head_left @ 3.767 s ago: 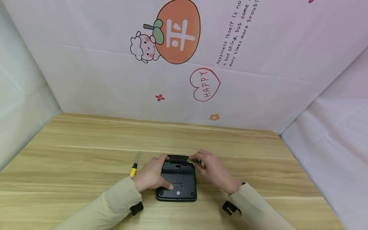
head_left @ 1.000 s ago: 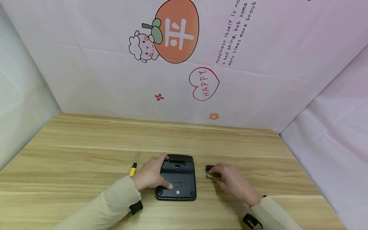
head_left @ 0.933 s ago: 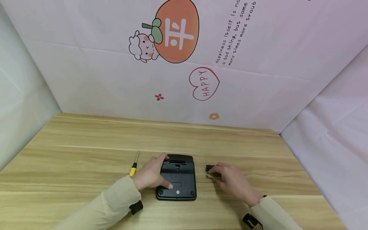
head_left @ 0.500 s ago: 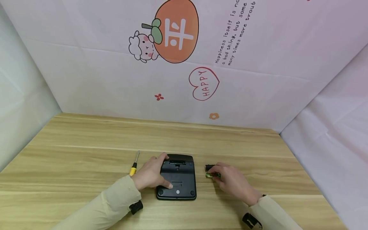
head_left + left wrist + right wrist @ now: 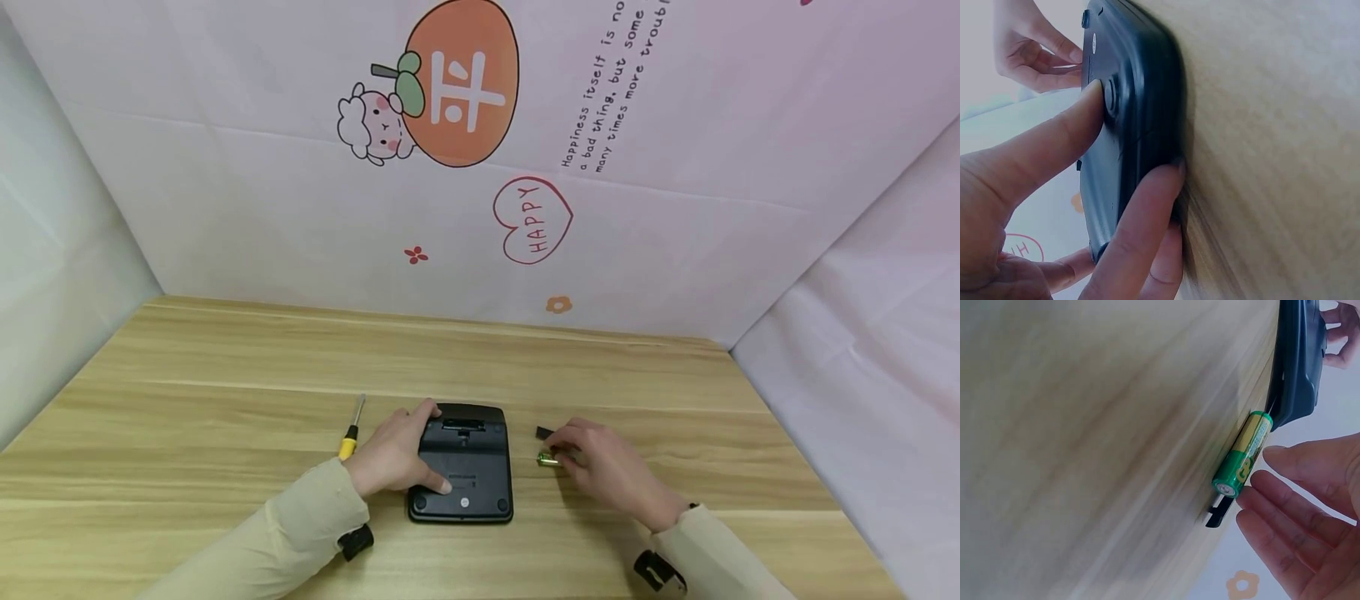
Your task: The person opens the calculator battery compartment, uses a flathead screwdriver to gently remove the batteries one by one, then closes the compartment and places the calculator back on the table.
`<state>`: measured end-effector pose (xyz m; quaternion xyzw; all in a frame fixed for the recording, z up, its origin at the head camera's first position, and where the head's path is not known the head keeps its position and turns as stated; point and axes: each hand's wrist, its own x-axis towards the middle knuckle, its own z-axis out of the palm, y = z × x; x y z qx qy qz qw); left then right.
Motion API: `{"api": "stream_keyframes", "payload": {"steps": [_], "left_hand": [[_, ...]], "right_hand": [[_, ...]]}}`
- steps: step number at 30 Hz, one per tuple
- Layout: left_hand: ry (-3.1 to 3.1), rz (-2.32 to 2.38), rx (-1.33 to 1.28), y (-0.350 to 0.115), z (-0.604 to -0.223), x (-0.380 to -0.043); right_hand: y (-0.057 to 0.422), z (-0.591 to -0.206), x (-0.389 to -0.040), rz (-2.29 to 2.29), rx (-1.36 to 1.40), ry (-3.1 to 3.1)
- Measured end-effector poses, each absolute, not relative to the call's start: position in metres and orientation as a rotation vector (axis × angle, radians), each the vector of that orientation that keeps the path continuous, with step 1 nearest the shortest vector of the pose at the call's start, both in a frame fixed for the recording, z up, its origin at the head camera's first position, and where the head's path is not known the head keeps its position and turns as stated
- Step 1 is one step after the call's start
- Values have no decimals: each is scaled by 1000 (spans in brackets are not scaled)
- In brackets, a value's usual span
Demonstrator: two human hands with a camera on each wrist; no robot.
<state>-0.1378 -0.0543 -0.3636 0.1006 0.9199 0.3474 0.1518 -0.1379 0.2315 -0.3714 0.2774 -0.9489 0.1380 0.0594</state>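
A black desk calculator (image 5: 472,462) lies face down, its underside showing rubber feet and an uncovered battery slot (image 5: 463,424) at the far end. My left hand (image 5: 393,458) grips it by the left side, thumb on the back and fingers along the edge, as the left wrist view shows. To the right, a green and gold battery (image 5: 1244,453) lies on the table. My right hand (image 5: 611,475) is just over it, thumb and fingertips apart and beside the battery. A small black battery cover (image 5: 1217,514) lies beyond the battery, close to those fingertips and partly hidden.
A screwdriver (image 5: 349,442) with a yellow and black handle lies left of the left hand, its tip pointing away. The wooden table (image 5: 262,350) ends at a printed white cloth (image 5: 300,233) behind, with white cloth at both sides.
My right hand has carried the battery rightward from the calculator, put it on the table and let go of it. The black cover has turned slightly. The left hand has stayed in place.
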Motion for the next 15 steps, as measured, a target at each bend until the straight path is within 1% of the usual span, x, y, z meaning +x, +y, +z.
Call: {"api": "stream_keyframes", "payload": {"steps": [15], "left_hand": [[2637, 1006, 283, -55, -366, -139]], "right_hand": [[231, -370, -151, 391, 693, -2959]]}}
